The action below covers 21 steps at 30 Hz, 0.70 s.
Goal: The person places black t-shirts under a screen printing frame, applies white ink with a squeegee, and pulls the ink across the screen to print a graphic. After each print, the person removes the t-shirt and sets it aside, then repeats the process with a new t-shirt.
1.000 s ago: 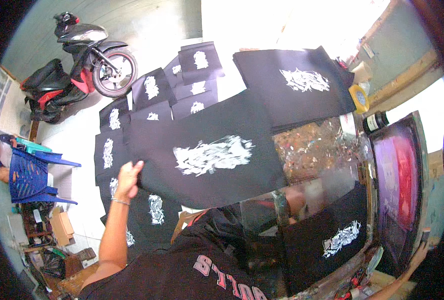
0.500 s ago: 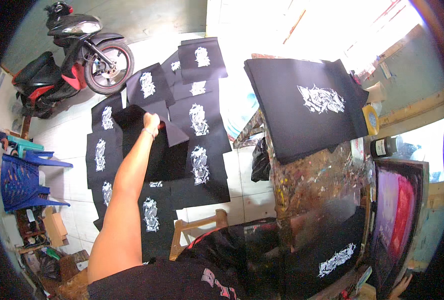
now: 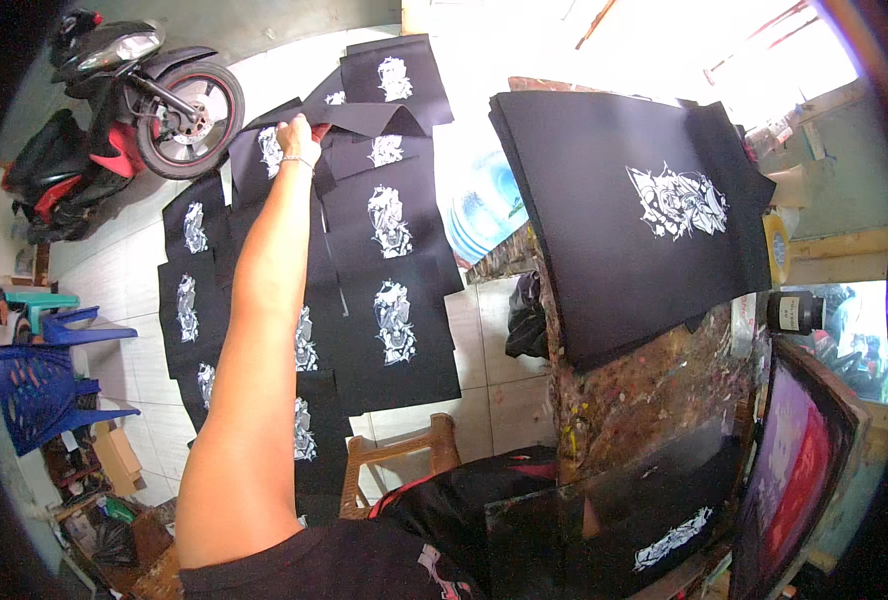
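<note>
My left hand (image 3: pixel 297 140) reaches out at arm's length, closed on the edge of a black fabric panel (image 3: pixel 372 119). The panel's greyish side shows, and it spreads to the right over other panels. Below and around it on the tiled floor lie several black fabric panels (image 3: pixel 359 330) with white graphic prints, overlapping in rows. A thick stack of similar panels (image 3: pixel 584 230) rests on the paint-stained table (image 3: pixel 624 410) to the right. One more printed panel (image 3: pixel 614 555) lies at the near right. My right hand is out of view.
A motorbike (image 3: pixel 114 150) stands at the far left, its front wheel close to the panels. Blue plastic chairs (image 3: pixel 39 385) are at left, a wooden stool (image 3: pixel 404 455) nearer. A framed screen (image 3: pixel 804 450), a black jar (image 3: pixel 794 312) and a tape roll (image 3: pixel 777 250) sit at right.
My left hand has moved farther out with the panel, uncovering printed panels in the middle rows. The view has shifted slightly. A hand at the lower right edge is no longer visible.
</note>
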Each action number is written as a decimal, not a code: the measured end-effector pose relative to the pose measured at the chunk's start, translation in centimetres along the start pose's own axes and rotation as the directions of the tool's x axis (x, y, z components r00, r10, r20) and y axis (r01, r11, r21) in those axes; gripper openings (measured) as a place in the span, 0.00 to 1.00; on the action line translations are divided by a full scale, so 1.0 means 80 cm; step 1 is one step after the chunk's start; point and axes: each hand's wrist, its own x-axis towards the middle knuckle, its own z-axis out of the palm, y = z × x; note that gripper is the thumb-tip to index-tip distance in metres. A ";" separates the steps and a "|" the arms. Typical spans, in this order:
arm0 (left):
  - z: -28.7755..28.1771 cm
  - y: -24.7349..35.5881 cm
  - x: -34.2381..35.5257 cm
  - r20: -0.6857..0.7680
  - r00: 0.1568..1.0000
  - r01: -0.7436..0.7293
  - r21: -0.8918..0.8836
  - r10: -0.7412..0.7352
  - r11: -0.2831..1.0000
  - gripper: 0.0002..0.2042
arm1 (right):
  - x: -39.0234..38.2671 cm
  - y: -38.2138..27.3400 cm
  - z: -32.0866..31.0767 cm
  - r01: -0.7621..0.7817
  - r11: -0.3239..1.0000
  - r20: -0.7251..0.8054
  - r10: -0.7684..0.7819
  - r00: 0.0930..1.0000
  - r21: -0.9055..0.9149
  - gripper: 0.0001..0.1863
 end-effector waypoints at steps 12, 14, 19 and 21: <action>-0.214 -0.302 -0.148 -0.298 0.730 0.673 0.160 -0.614 0.722 0.25 | 0.010 0.017 -0.017 0.046 0.999 0.054 -0.046 0.997 0.016 0.27; -0.257 -0.322 -0.208 -0.348 0.675 0.723 0.137 -0.651 0.677 0.20 | 0.012 0.029 -0.002 0.071 0.997 0.055 -0.073 0.996 0.043 0.27; -0.202 -0.295 -0.441 -0.053 0.877 0.432 0.520 -0.477 0.737 0.05 | -0.028 0.153 -0.124 0.217 0.976 0.051 -0.218 0.975 0.020 0.28; -0.145 -0.165 -0.535 0.227 0.955 0.016 0.609 -0.193 0.793 0.07 | -0.058 0.119 -0.089 0.081 0.997 0.054 -0.080 0.995 -0.011 0.24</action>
